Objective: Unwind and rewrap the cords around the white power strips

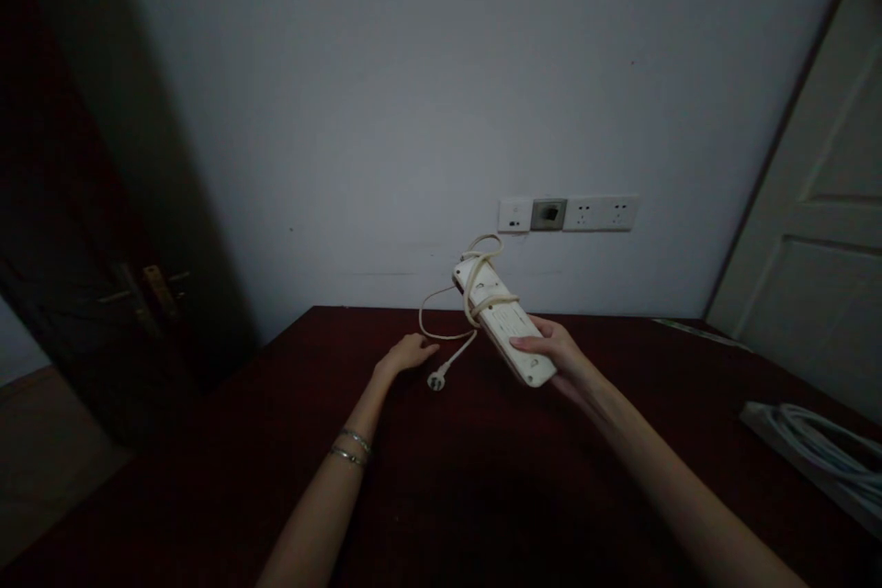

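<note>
My right hand (557, 355) is closed around the lower end of a white power strip (506, 317), thumb on its label side. The strip is held tilted above the dark red table, its upper end leaning left. A cream cord (475, 289) loops around the strip's upper half, and one loose loop bows out to the left. From the cord hangs a round plug (436, 380), prongs visible, just above or on the tabletop. My left hand (410, 352) is low over the table, left of the plug and beside the loose loop. Its fingers look loosely apart, holding nothing visible.
The dark red table (441, 496) meets a pale wall fitted with a row of sockets (599, 213). At the right edge lies a coiled pale cable (823, 450) on a long white strip-like object. A dark door with a brass handle (158, 289) stands left; a white door (813, 230) right.
</note>
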### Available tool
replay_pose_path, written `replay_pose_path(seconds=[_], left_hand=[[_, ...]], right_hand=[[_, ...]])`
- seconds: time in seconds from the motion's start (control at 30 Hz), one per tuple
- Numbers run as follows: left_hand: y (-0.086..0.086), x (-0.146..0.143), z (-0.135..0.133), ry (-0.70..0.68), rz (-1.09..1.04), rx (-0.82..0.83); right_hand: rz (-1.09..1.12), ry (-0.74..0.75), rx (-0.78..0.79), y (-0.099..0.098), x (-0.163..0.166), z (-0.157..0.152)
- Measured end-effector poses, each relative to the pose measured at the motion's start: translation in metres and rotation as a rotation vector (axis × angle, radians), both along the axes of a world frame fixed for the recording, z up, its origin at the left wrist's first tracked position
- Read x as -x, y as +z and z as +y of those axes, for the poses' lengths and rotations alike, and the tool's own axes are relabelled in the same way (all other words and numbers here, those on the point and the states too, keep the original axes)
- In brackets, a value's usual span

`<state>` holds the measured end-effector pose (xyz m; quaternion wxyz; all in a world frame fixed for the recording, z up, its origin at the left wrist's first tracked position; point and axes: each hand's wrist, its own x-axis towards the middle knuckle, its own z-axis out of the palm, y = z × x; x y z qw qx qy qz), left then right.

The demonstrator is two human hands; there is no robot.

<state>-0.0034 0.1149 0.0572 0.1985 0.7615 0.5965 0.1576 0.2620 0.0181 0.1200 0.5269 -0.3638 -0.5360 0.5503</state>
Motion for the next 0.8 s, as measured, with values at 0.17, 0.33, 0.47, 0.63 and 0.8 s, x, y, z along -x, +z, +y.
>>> replay_pose_path(seconds=[0.17, 0.33, 0.47, 0.63, 0.8], left_hand=[[0.004, -0.018, -0.009, -0.329, 0.046, 0.271], [-0.013, -0.032, -0.009, -0.241, 0.145, 0.135], [0.007, -0.020, -0.015, -0.278, 0.009, 0.075], [0.066, -0.007, -0.031, -0.065, -0.557, -0.220], [0.083, -0.026, -0.039, -0.055, -0.970, -0.350]], right_hand=[[0.061, -0.044, -0.003, 0.003, -0.003, -0.001], [0.062, -0.054, -0.004, 0.002, -0.006, 0.001], [0.075, -0.042, 0.007, -0.002, -0.009, 0.005], [0.032, -0.065, -0.011, -0.008, -0.006, 0.007], [0.008, -0.057, 0.017, -0.013, 0.003, 0.007]])
